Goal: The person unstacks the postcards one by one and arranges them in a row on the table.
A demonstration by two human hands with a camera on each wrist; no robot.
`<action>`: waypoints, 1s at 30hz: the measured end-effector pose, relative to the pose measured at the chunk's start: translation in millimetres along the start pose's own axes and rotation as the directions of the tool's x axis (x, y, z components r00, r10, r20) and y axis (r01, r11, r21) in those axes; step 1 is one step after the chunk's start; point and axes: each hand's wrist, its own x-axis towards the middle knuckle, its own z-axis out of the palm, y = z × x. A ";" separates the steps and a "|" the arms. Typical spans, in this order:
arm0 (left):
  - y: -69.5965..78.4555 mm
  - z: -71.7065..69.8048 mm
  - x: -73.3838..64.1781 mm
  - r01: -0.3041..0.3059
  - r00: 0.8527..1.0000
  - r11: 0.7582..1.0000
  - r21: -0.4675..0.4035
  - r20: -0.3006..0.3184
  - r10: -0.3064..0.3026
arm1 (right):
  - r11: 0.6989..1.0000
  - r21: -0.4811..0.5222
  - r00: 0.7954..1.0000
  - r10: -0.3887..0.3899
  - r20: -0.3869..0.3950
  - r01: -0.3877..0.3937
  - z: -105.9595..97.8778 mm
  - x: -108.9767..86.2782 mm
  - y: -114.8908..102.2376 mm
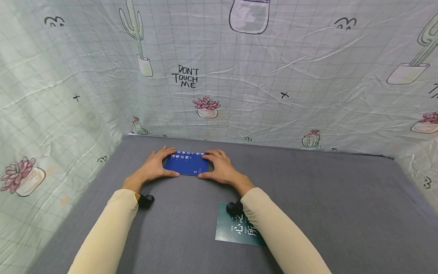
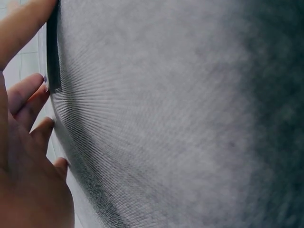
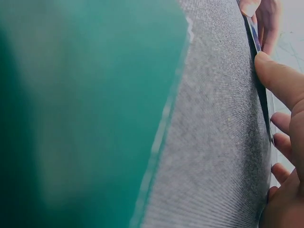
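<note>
A blue card (image 1: 186, 164) with white printed characters and a small crescent lies between my two hands near the far side of the table. With the thumb at the near edge and fingers at the far edge, my left hand (image 1: 155, 164) grips the card's left end. My right hand (image 1: 220, 167) grips the right end the same way. Seen from the right wrist, the card (image 3: 255, 35) shows as a thin edge with a dark strip of shadow under it. Whether its whole underside touches the table is hidden.
A teal card (image 1: 224, 228) with white characters lies on the grey table (image 1: 178, 224), partly beneath my right forearm. Behind the table hangs a pale checked cloth (image 1: 239, 95) with cactus drawings, and it continues along the left side.
</note>
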 end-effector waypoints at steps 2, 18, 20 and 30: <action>-0.6 0.2 -0.3 0.003 1.000 1.000 -0.004 0.005 -0.003 | 1.000 -0.009 1.000 -0.003 -0.003 0.003 0.8 0.3 0.5; -0.9 -0.1 -2.7 -0.002 1.000 1.000 -0.005 0.009 0.002 | 1.000 -0.015 1.000 -0.001 0.014 0.002 1.3 0.2 -0.3; -1.0 -0.2 -2.8 -0.001 1.000 1.000 -0.005 0.010 0.001 | 1.000 -0.013 1.000 -0.002 0.017 0.002 1.1 0.4 -0.4; -1.4 -1.2 -3.3 -0.002 1.000 1.000 -0.017 0.014 0.002 | 1.000 -0.004 1.000 0.006 0.022 -0.006 -0.6 1.4 -0.5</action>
